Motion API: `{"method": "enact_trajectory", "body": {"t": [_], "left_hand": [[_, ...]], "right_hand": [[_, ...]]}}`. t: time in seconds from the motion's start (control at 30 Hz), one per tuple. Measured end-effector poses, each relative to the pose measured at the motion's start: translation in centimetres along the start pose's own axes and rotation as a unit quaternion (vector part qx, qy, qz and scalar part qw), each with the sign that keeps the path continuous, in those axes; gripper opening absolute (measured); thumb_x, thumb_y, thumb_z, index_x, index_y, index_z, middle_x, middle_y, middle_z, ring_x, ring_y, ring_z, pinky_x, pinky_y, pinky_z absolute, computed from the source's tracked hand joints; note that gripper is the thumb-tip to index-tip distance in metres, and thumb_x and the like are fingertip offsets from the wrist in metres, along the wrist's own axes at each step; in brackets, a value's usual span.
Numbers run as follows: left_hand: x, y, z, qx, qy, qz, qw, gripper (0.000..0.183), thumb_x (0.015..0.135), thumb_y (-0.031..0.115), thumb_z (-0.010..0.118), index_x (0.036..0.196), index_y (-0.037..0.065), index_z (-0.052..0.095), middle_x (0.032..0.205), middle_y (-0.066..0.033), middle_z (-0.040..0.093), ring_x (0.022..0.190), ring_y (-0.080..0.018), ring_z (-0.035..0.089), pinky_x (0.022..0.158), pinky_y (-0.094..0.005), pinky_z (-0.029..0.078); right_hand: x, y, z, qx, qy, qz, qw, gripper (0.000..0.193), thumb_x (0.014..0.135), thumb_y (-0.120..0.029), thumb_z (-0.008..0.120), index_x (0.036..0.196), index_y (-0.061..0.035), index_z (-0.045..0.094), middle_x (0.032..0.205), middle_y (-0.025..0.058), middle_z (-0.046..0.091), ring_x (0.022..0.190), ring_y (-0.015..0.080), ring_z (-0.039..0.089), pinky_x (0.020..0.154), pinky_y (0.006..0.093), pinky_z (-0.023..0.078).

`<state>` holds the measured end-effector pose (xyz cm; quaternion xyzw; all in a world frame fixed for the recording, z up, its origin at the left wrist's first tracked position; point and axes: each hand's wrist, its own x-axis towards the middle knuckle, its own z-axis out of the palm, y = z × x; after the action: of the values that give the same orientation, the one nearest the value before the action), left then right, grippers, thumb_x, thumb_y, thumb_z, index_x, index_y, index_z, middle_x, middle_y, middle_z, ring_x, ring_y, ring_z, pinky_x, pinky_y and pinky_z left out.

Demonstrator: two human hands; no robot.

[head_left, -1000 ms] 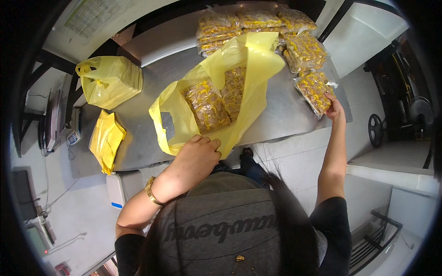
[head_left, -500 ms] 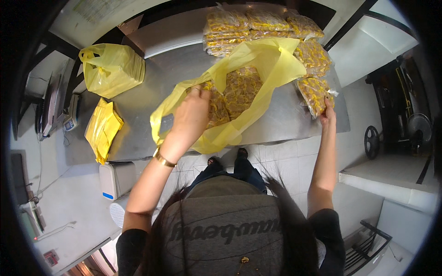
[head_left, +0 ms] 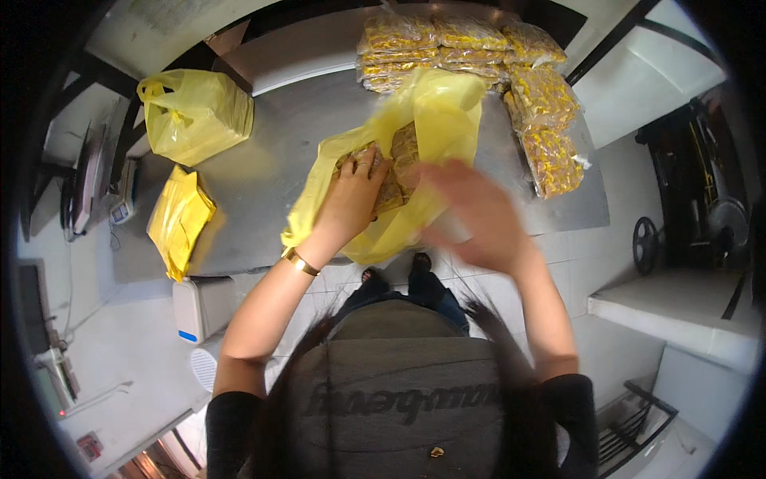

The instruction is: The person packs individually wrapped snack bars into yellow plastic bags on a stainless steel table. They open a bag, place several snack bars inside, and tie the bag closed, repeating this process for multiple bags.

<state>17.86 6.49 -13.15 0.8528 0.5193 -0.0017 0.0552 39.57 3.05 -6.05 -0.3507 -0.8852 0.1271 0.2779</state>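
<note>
A yellow plastic carrier bag (head_left: 448,120) stands on the metal table in front of me, its mouth facing up. Inside lie clear packets of brown and yellow food pieces (head_left: 404,152). My left hand (head_left: 351,191) reaches into the bag, fingers spread flat on one packet. At the bag's right side is my right hand (head_left: 479,214), blurred by motion; thumb and fingers look apart and I see nothing in them. Nearest on its right lies a similar packet (head_left: 552,164) at the end of a row.
Stacked packets (head_left: 399,52) line the table's (head_left: 279,128) back right. A tied, full yellow bag (head_left: 199,120) stands at the left, with flat folded yellow bags (head_left: 182,223) nearer me. A white bin (head_left: 206,307) is below the table's left front edge.
My right hand has left the packet at the right and swung in to the bag. My left hand has shifted right onto the packet inside. The bag's mouth has narrowed.
</note>
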Motion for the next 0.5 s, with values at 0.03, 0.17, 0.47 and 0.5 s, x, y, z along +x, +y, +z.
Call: {"method": "enact_trajectory", "body": {"t": [0.03,0.17,0.47,0.5], "left_hand": [[0.2,-0.3,-0.2,-0.002,-0.005,0.007,1.000,0.071,0.070,0.004,0.063,0.137,0.006,0.038,0.142,-0.0217,0.033,0.124,-0.0419,0.041,0.098,-0.0425,0.042],[0.8,-0.5,-0.2,0.049,-0.023,0.022,0.998,0.076,0.068,0.013,0.071,0.135,0.003,0.037,0.136,-0.0241,0.038,0.122,-0.0411,0.042,0.097,-0.0426,0.043],[1.8,1.8,2.2,0.137,-0.052,-0.040,0.988,0.082,0.062,0.030,0.079,0.128,-0.001,0.041,0.109,-0.0203,0.057,0.097,-0.0335,0.060,0.084,-0.0391,0.050],[2.0,1.4,2.6,0.148,-0.042,-0.036,0.987,0.083,0.062,0.032,0.080,0.128,-0.001,0.041,0.108,-0.0201,0.058,0.095,-0.0330,0.061,0.082,-0.0386,0.051]], "right_hand": [[1.0,-0.8,1.8,-0.072,-0.019,-0.072,0.995,0.061,0.075,-0.023,0.070,0.129,-0.0026,0.048,0.114,0.0164,0.059,0.113,0.0314,0.055,0.103,0.0420,0.036],[0.7,0.9,6.0,-0.161,-0.303,0.063,0.937,0.048,0.074,-0.014,0.061,0.120,-0.0015,0.055,0.108,0.0181,0.061,0.112,0.0265,0.054,0.098,0.0411,0.040],[-2.7,2.9,10.5,-0.136,-0.121,-0.004,0.983,0.021,0.074,-0.011,0.053,0.089,-0.0034,0.066,0.074,0.0166,0.065,0.085,0.0318,0.064,0.099,0.0455,0.037],[-2.5,3.0,10.4,-0.116,-0.193,0.026,0.974,0.022,0.074,-0.012,0.052,0.089,-0.0036,0.065,0.074,0.0165,0.065,0.085,0.0316,0.064,0.101,0.0472,0.034]]}}
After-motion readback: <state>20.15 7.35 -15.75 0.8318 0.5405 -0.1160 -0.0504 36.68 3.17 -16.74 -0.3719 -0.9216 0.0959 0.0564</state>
